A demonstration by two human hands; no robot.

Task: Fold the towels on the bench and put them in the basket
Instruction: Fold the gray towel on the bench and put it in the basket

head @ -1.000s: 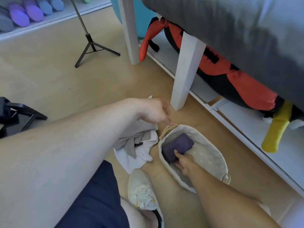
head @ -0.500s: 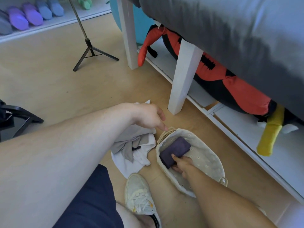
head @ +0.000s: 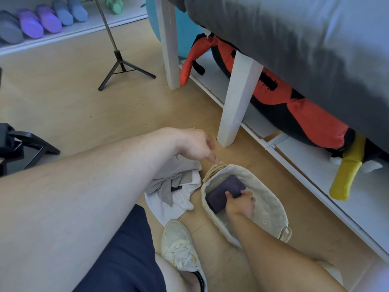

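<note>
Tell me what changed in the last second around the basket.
The right hand slid further over the folded purple towel, pressing it into the basket. The left hand lifted slightly off the basket's rim. The basket and the crumpled cloths stayed put.

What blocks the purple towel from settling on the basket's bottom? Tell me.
Nothing visible does. The right hand already holds the folded purple towel inside the basket, against its lining. The left hand hovers above the rim, outside.
</note>
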